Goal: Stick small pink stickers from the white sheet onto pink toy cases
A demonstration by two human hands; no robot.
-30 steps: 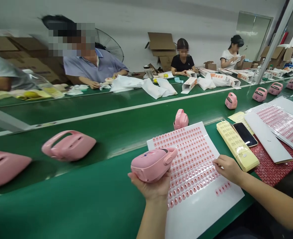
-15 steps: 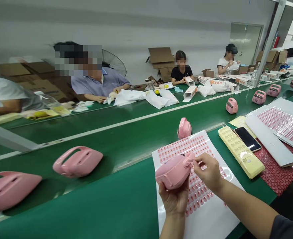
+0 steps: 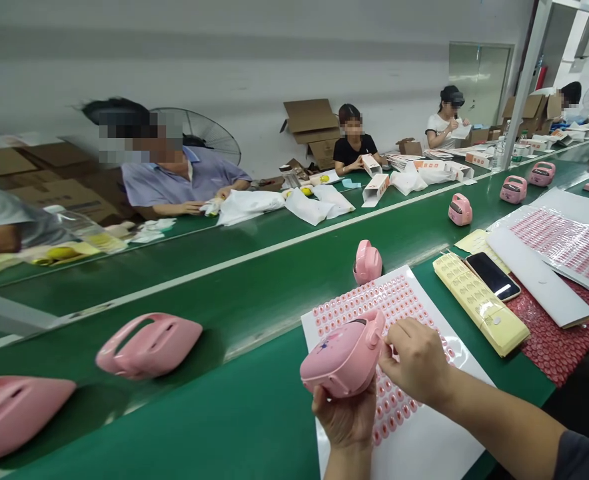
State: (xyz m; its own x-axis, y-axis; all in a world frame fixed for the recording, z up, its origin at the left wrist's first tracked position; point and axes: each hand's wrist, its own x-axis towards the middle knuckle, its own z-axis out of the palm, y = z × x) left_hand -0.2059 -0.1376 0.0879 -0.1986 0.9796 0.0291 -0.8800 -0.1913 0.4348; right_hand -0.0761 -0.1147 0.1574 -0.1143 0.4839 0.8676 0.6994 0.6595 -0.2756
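Note:
My left hand [image 3: 344, 417] grips a pink handled device [image 3: 337, 360] from below, above a white sheet [image 3: 404, 440]. The device is rounded, with a loop handle and a dark printed pattern on its front face. My right hand [image 3: 417, 363] is closed in a pinch against the side of the device, where the handle joins the body. Whatever lies between those fingertips is too small to make out. Rows of small oval pink stickers [image 3: 399, 400] cover much of the sheet beneath both hands.
More pink devices [image 3: 149, 345] stand along the green conveyor belt [image 3: 274, 293]. To my right lie a yellow strip bundle [image 3: 479, 303], a phone [image 3: 493, 275], a folded white sheet [image 3: 542, 280] and red bubble wrap [image 3: 559, 340]. Co-workers sit across the belt among white bags [image 3: 249, 205] and boxes [image 3: 376, 190].
The held device has turned, so more of its printed front face shows. My right hand stays at the handle joint, its fingers more curled. The whole view has shifted slightly.

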